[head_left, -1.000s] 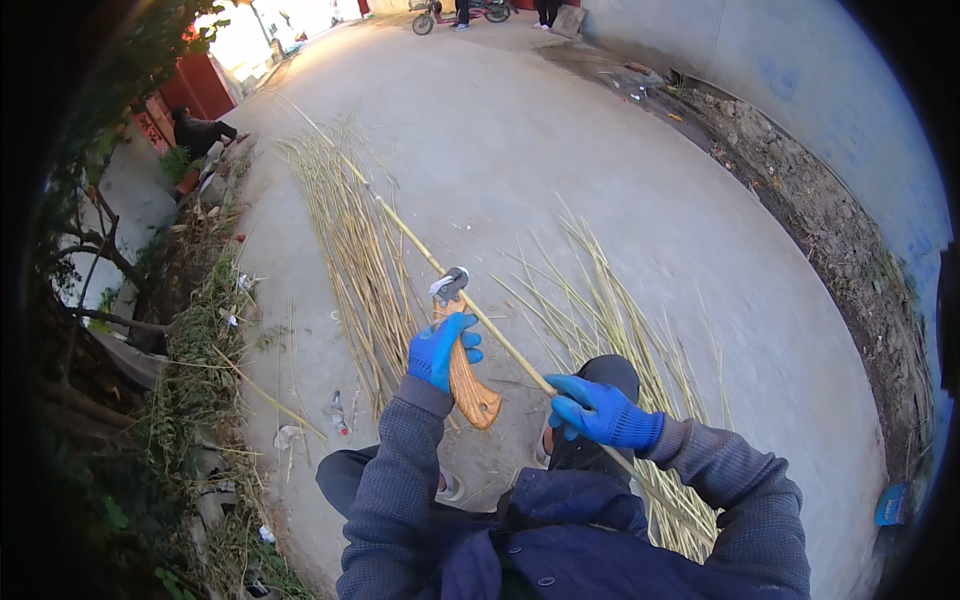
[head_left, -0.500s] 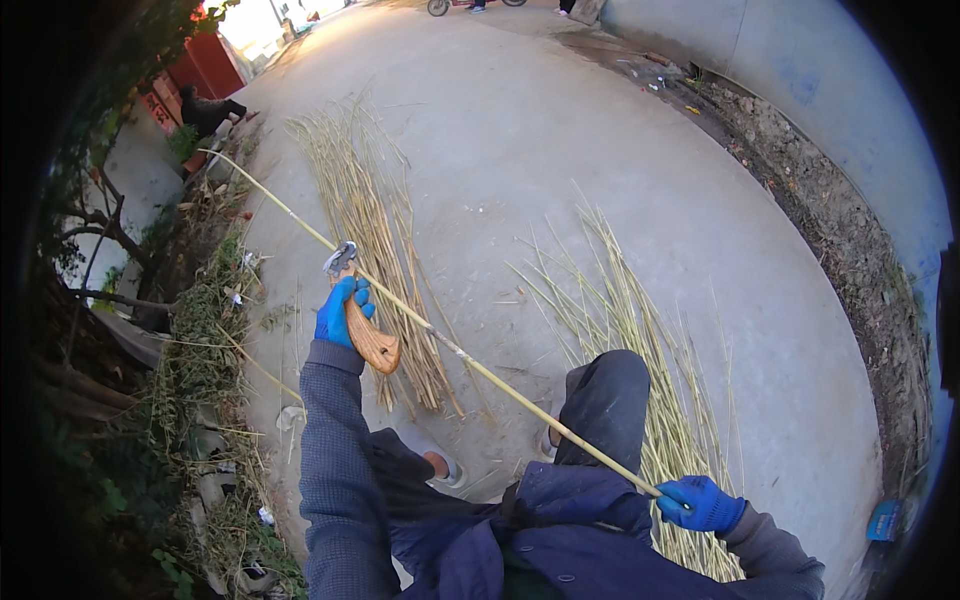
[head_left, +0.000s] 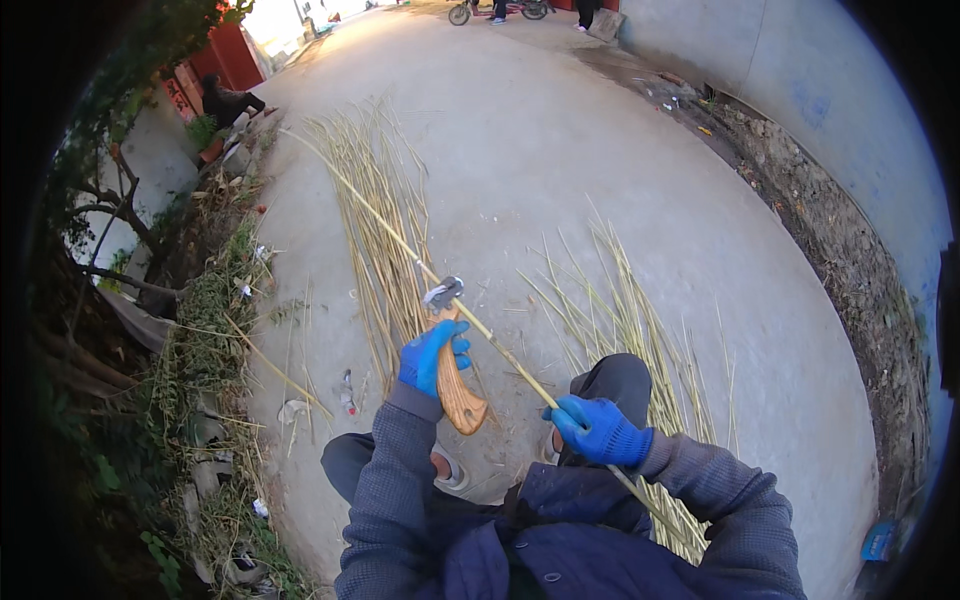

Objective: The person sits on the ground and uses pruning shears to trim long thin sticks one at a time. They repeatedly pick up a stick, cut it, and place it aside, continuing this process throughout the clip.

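Observation:
My left hand (head_left: 432, 356), in a blue glove, is closed around the curved wooden handle of a tool (head_left: 460, 402). A small metal head (head_left: 442, 292) tops this tool; its exact kind I cannot make out. Against that head lies a long, thin, pale-yellow stalk (head_left: 510, 357), slanting from far left to near right. My right hand (head_left: 602, 430), also blue-gloved, is wrapped round the stalk in front of my right knee, and the stalk's near end sticks out below the fist. Beyond the tool, a bundle of tan stalks (head_left: 385, 300) lies on the ground.
Greener stalks (head_left: 655, 345) lie beside my right leg. Weeds and dry litter (head_left: 215, 340) line the left edge, with a potted plant (head_left: 208, 140) and a seated person (head_left: 230, 100) farther off. A pale wall (head_left: 810, 90) bounds the right. A scooter (head_left: 500, 10) stands far ahead.
The tool in my left hand has come nearer and to the right. My right hand has moved left and forward, gripping the stalk farther from its near end. The stalk's far tip has shifted right.

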Demonstrator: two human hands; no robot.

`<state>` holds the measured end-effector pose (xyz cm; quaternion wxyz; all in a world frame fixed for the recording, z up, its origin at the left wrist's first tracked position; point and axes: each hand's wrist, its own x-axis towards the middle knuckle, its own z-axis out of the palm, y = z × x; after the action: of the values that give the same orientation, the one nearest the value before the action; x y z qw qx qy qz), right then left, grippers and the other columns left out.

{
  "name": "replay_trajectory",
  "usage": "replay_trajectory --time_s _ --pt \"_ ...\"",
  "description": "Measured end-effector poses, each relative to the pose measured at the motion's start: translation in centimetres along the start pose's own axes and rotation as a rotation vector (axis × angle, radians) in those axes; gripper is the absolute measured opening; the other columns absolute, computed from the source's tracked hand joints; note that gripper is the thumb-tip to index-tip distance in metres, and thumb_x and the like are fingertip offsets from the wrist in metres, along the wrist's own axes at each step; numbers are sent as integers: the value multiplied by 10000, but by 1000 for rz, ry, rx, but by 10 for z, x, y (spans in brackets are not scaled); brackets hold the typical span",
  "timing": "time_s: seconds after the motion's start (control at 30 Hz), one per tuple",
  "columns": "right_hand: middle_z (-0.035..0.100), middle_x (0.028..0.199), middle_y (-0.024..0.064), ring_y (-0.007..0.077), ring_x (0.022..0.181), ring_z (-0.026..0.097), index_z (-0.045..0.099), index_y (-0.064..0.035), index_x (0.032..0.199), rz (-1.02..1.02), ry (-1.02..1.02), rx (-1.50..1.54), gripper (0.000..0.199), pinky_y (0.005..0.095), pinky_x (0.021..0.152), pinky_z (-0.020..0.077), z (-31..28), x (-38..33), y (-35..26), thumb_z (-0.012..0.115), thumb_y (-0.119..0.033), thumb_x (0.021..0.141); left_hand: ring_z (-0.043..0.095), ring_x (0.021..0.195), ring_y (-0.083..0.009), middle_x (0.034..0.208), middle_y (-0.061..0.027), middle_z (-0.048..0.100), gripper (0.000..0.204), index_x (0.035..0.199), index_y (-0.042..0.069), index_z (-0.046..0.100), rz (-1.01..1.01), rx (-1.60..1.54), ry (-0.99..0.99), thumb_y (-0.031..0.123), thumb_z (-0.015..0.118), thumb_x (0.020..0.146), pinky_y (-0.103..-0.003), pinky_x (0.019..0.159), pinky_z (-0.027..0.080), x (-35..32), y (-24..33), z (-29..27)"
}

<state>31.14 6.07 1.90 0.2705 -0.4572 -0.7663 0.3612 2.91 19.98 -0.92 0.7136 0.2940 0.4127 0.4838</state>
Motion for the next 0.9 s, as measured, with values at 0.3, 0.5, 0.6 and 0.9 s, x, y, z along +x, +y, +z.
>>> replay_trajectory --time_s 0.3,0.5,0.6,0.9 --pt "673 752 54 125 645 656 599 -76 1272 549 -392 231 327 277 648 546 -52 -162 -14 544 -224 986 613 843 -141 1006 -46 647 382 1211 63 581 155 -8 246 281 669 911 -282 719 526 37 80 -136" --pt "697 787 82 161 680 686 559 -64 1292 254 -130 252 352 298 627 549 -30 -12 0 534 -245 992 630 789 -167 1029 -96 675 371 1187 -13 596 52 -30 114 244 649 926 -306 649 560 -10 -4 -21" --pt "671 737 109 249 640 673 604 -60 1125 95 -51 -87 230 350 576 533 -7 43 6 555 -219 965 636 810 -185 1068 -112 674 408 1230 -17 573 -31 -51 145 229 659 916 -324 662 566 -27 -35 10" --pt "558 606 68 257 487 543 608 -61 945 -218 -40 -680 171 368 495 421 -63 -106 16 698 -110 808 589 1038 -199 1177 -97 627 546 1329 20 523 225 -24 361 298 682 887 -357 879 497 18 58 -152"
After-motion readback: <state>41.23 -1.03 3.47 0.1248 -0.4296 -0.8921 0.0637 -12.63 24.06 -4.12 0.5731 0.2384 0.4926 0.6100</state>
